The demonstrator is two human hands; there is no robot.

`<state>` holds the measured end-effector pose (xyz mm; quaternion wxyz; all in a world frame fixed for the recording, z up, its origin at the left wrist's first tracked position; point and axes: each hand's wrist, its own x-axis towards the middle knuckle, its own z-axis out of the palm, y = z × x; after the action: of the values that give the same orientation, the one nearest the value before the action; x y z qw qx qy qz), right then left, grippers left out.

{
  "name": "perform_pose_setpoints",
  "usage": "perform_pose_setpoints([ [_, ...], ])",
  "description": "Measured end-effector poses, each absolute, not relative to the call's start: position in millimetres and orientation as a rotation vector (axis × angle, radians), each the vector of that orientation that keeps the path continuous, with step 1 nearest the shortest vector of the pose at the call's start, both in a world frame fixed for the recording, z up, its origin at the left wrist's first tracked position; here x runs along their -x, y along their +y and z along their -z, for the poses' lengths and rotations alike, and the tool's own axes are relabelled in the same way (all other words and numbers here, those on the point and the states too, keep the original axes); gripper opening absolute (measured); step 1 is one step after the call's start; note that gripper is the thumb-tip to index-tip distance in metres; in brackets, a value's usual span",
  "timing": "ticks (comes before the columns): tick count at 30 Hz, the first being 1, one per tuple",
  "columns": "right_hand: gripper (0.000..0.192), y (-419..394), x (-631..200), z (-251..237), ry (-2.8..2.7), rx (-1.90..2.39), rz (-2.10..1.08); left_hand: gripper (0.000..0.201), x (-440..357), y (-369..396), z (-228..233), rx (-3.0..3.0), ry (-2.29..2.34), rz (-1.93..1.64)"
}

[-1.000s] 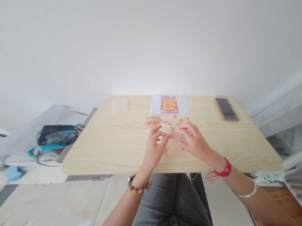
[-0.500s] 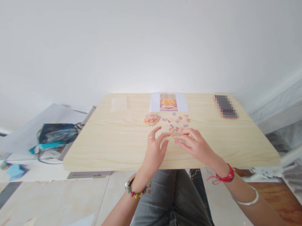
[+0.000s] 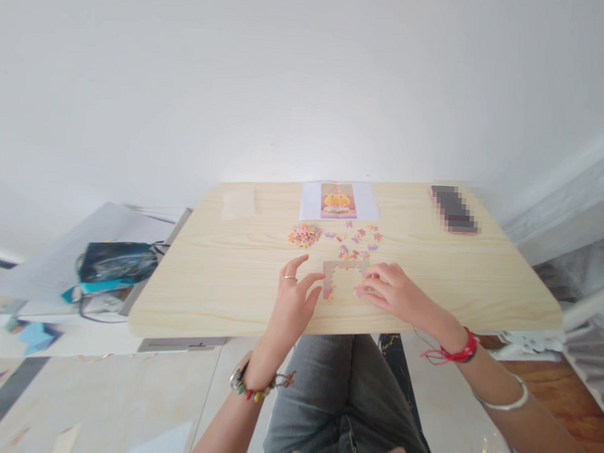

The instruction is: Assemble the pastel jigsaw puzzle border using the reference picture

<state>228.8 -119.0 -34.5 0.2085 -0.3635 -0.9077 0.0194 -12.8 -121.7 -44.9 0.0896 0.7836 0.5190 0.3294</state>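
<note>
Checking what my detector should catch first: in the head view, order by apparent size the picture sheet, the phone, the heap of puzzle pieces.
1. Picture sheet
2. Phone
3. Heap of puzzle pieces

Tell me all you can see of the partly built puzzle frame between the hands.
The puzzle frame lies flat on the pale wooden table, near its front edge. Only an edge strip shows: joined pink and pastel pieces along the top and left side, bare wood inside. The right hand rests fingertips at its right side; the left hand sits just left, thumb near the corner. Loose pieces lie behind it.
</note>
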Motion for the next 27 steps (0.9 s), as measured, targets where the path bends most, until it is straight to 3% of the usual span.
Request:
perform_pose_setpoints([
  [27, 0.018, -127, -246, 45, -2.495, 1.089, 0.025, 0.021, -46, -139, 39, -2.529, 1.383, -0.787],
])
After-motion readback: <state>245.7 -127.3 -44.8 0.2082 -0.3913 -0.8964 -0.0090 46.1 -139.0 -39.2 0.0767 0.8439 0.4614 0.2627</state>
